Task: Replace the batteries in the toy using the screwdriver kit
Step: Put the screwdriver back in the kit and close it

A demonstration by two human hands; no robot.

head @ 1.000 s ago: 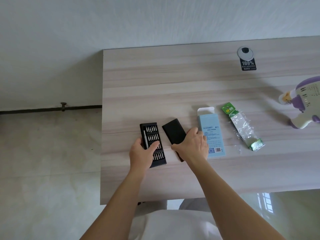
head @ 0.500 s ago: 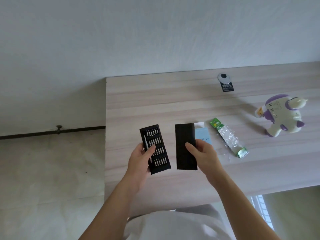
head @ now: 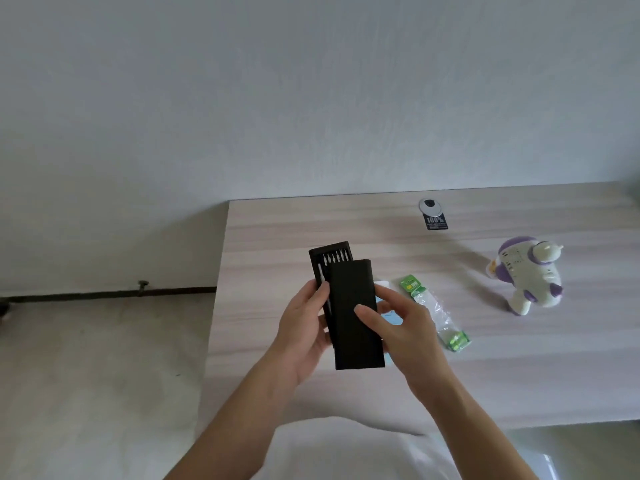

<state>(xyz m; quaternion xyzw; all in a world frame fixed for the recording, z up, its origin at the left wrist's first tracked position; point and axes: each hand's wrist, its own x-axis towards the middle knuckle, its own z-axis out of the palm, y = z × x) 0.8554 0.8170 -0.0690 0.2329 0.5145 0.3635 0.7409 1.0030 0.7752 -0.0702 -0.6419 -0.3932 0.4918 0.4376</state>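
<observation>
My left hand [head: 304,330] grips the black screwdriver kit tray [head: 330,258], lifted off the table, with a row of silver bits and a silver driver handle showing at its top. My right hand [head: 401,327] holds the black sleeve cover [head: 353,306], which overlaps most of the tray. The white and purple toy [head: 526,275] lies on the table at the right. A clear and green battery pack [head: 434,311] lies between the toy and my hands.
A light blue box [head: 393,318] lies on the wooden table [head: 485,382] mostly hidden behind my right hand. A round grommet with a black sticker [head: 433,216] sits near the table's far edge. The table's left edge runs beside bare floor.
Both hands have lifted the kit off the table. The sleeve cover, held apart to the right half a second ago, now overlaps the tray. The camera has tilted up.
</observation>
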